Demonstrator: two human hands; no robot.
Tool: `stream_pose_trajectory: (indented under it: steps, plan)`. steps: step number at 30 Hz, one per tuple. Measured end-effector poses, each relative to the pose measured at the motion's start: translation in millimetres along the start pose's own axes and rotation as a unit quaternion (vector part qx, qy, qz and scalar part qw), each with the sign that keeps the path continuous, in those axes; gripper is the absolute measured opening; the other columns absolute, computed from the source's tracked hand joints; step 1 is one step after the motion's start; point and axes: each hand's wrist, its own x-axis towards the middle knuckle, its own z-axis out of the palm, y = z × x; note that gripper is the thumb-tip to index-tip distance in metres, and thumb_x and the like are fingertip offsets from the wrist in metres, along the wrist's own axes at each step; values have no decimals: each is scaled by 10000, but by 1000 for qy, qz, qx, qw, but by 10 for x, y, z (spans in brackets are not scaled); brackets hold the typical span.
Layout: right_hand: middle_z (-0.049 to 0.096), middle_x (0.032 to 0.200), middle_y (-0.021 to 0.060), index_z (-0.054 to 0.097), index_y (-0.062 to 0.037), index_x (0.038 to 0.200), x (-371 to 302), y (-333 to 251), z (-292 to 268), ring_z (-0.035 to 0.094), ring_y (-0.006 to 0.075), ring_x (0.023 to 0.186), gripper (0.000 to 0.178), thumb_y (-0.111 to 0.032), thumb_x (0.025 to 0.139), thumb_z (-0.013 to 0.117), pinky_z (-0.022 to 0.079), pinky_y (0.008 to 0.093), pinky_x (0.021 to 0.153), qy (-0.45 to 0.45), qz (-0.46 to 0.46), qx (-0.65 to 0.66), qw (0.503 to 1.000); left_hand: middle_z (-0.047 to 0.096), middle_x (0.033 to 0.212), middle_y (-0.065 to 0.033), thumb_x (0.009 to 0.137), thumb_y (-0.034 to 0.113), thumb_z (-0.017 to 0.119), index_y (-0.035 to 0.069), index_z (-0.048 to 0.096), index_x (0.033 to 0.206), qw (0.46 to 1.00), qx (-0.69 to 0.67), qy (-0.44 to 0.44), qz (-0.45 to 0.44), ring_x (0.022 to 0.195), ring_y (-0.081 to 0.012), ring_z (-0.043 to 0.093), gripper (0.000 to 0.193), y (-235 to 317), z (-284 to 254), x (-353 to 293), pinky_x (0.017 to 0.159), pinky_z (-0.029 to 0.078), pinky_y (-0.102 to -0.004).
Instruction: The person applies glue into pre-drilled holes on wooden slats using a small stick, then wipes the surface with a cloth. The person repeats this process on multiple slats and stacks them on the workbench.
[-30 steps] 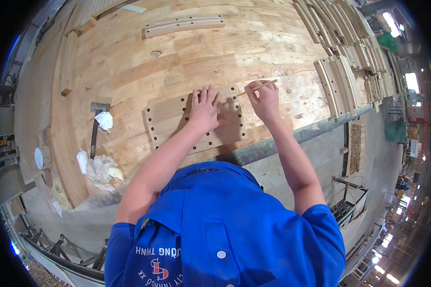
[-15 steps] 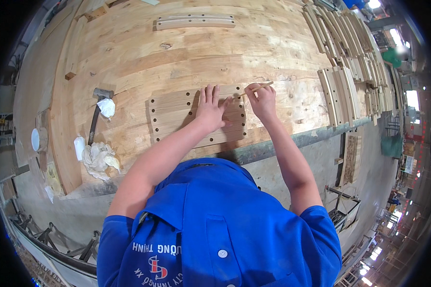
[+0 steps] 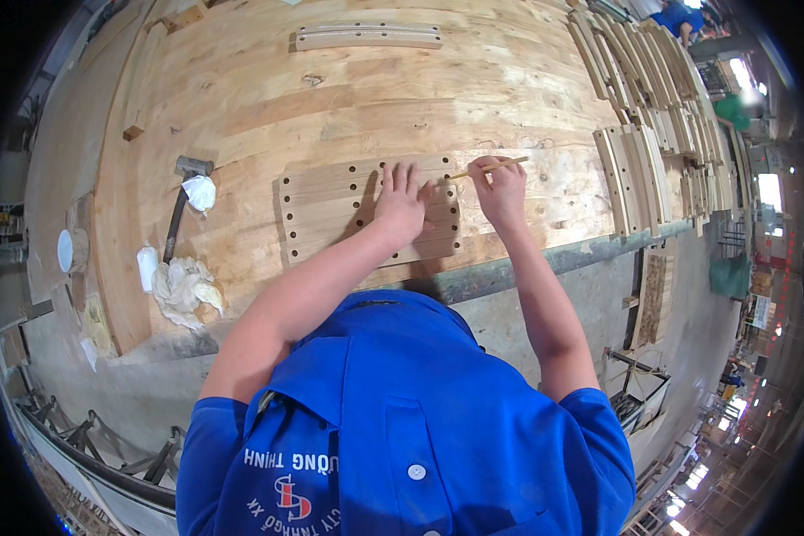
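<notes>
A right hand (image 3: 504,192) pinches a thin wooden stick (image 3: 463,174) between thumb and fingers, its tip at a dark hole near the far right corner of a pale wooden panel (image 3: 322,205); whether the tip enters the hole is too small to tell. The left hand (image 3: 400,214), fingers spread and grasping nothing, lies palm down across the right half of the panel, which rests flat on a wooden worktable (image 3: 509,98). Rows of dark round holes run along the panel's left and right ends, with more between. Just off the panel's near side stands the worker, in a blue shirt (image 3: 473,384). To the panel's left lies a hammer (image 3: 176,228), a white scrap (image 3: 200,193) against its handle and a crumpled cloth (image 3: 186,290) by the handle's end. Beyond the panel, well apart from it, lie narrow drilled strips (image 3: 369,37). Stacked slats (image 3: 630,174) line the table to the panel's right; past them, farther off, another person in blue (image 3: 679,18) is partly visible.
</notes>
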Motion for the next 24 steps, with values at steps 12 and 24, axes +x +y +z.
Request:
stream_pose_trajectory:
  steps: [12,24]
  plan:
    - [694,866,61,687,-113,871,-211,-47,-46,605,272,988,101,-209,882,660,385,456,917,-31,-63,-44,997,99,1593,-242,751,604,697,-84,93,1504,989,81,-90,80,1474,-415,85,1185,290,-165,-293,1191,60,-545]
    - [694,864,54,688,-121,856,-240,-50,-27,610,260,975,105,-219,878,659,368,453,932,-51,-29,-12,998,83,1597,-237,733,543,748,-64,38,1514,992,61,-96,52,1444,-510,76,1217,319,-98,-286,1186,57,-563]
